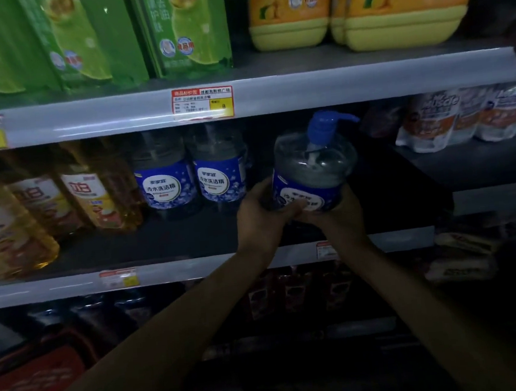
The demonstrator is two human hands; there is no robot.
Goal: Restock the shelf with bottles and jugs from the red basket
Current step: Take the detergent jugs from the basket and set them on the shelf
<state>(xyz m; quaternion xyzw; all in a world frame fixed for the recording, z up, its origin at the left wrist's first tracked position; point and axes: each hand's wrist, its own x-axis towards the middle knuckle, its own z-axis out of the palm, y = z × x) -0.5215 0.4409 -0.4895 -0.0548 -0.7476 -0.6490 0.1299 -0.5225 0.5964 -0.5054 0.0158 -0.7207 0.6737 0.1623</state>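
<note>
2 hands, left hand (261, 214) and right hand (343, 216), grip the pump bottle (314, 167) mid-placement; next, probably stand it right of 2 matching bottles (220, 176).

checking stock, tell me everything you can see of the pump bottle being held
The pump bottle is clear plastic, round and squat, with a blue pump head whose spout points right and a blue label bearing a white oval with print. It seems slightly tilted, at the middle shelf, right of two matching bottles and apart from them. The left hand grips its lower left side, the right hand its lower right.
</note>
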